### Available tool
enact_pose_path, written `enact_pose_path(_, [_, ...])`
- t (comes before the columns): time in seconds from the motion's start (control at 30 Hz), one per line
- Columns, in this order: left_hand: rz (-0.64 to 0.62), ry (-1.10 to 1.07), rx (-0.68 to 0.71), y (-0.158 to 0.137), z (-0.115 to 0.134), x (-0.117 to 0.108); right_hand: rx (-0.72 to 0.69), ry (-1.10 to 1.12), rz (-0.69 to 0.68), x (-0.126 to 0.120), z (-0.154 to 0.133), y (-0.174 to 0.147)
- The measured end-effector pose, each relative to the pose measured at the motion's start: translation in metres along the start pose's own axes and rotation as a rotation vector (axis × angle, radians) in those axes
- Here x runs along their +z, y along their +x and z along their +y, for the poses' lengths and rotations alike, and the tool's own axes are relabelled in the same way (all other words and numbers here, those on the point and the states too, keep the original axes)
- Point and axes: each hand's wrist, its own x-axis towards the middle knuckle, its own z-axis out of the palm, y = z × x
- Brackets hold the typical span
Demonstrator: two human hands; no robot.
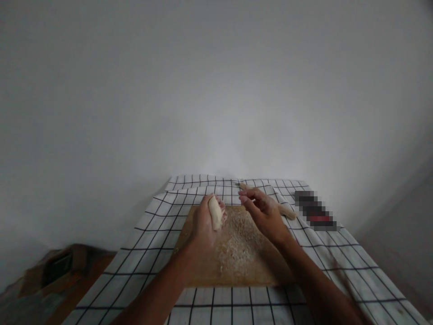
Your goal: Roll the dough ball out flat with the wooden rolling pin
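My left hand (203, 216) is closed around a pale lump of dough (215, 213), held upright above the left part of a wooden board (203, 271). White flour coats its fingers. To the right, my right hand (265, 212) hovers over the far right of the board, apart from the dough. Its thumb and fingertips come together in a loose pinch; whatever may be between them is too small to make out. Loose flour (240, 243) is scattered over the middle of the board, under and between the hands.
Behind my right hand a wooden rolling pin (287, 212) lies slantwise on the black-and-white checked cloth (155, 230). A pixelated dark and red item (314, 212) is at the right. A bare wall (216, 90) rises beyond the table. Brown objects (64, 266) stand low at left.
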Motion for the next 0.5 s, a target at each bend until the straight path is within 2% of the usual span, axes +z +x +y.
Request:
enact_pose_path(0.1, [-0.06, -0.237, -0.112, 0.001, 0.002, -0.001, -0.13, -0.073, -0.027, 0.002, -0.007, -0.002])
enact_pose_path(0.2, [-0.135, -0.436, -0.2, 0.002, 0.006, -0.002, -0.092, -0.116, -0.241, -0.012, -0.006, -0.001])
enact_pose_path(0.3, [-0.036, -0.432, -0.237, 0.006, 0.005, -0.007, 0.031, -0.105, -0.538, -0.031, 0.005, 0.001])
enact_pose_path(0.37, [0.014, -0.452, -0.256, 0.008, 0.002, -0.011, 0.049, -0.104, -0.72, -0.04, 0.012, 0.001])
enact_pose_path(0.43, [0.025, -0.495, -0.258, 0.01, -0.001, -0.012, 0.04, -0.135, -0.841, -0.042, 0.017, 0.0])
enact_pose_path(0.5, [0.042, -0.502, -0.237, 0.011, -0.004, -0.012, 0.027, -0.189, -0.886, -0.04, 0.019, -0.001])
